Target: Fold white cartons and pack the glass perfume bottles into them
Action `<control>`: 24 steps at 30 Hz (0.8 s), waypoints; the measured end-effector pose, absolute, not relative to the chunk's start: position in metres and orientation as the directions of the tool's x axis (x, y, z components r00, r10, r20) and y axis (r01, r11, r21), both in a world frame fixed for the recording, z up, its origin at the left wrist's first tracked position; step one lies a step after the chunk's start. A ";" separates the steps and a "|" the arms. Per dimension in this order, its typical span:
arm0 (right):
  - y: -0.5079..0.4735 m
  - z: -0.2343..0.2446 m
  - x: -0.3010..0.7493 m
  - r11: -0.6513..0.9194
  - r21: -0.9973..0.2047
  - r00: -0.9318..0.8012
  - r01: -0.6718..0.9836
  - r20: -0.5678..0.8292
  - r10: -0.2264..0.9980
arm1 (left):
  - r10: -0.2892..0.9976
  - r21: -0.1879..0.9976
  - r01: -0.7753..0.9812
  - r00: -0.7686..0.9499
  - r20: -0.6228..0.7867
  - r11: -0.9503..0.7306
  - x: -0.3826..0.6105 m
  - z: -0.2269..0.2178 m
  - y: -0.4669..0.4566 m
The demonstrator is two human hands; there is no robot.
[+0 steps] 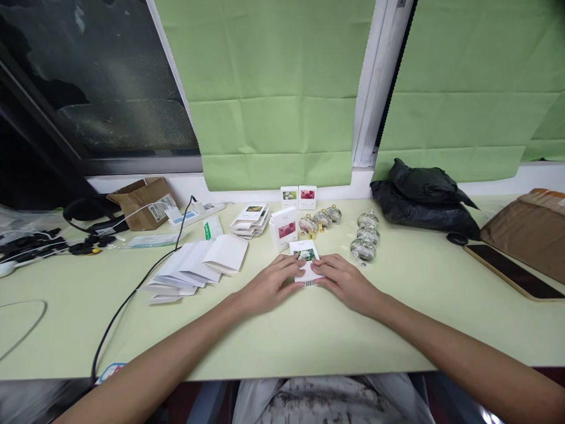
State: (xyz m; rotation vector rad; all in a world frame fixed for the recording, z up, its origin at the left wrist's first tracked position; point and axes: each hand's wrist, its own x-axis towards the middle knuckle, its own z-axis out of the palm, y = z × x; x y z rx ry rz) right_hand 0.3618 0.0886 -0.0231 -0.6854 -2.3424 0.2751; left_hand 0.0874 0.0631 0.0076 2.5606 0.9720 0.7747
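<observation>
My left hand (274, 282) and my right hand (346, 281) grip a small white box (305, 245) from its two sides, thumbs and fingertips on its front. The box has a picture of white flowers on green leaves and a barcode on its near end. Just behind it stands a white box with a pink flower picture (283, 230). Farther back, against the wall, are a white box with a green picture (289, 197) and one with a red picture (308, 197). Silvery round ornate bottles (364, 249) stand in a row right of my hands. More such bottles (322, 218), with gold-coloured parts, lie behind the box.
Folded white paper sleeves (198, 262) and a stack of flat picture boxes (251, 221) lie to the left. A black cable (128, 298) crosses the table near an open cardboard box (148, 206). Black plastic bags (424, 194), a phone (514, 271) and a brown parcel (529, 232) are at right.
</observation>
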 end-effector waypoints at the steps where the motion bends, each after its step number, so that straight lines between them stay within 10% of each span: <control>1: 0.089 -0.023 0.362 0.847 -0.353 -0.640 0.398 0.554 0.532 | 0.678 0.441 0.521 0.628 0.381 -0.731 0.088 0.007 0.063; 13: 0.087 -0.014 0.360 0.557 -0.736 -0.407 0.385 0.406 0.818 | 0.850 0.684 0.505 0.330 0.410 -0.526 0.092 0.008 0.061; 24: 0.086 -0.011 0.357 0.454 -0.755 -0.390 0.473 0.282 0.876 | 0.942 0.653 0.682 0.194 0.273 -0.330 0.094 0.003 0.058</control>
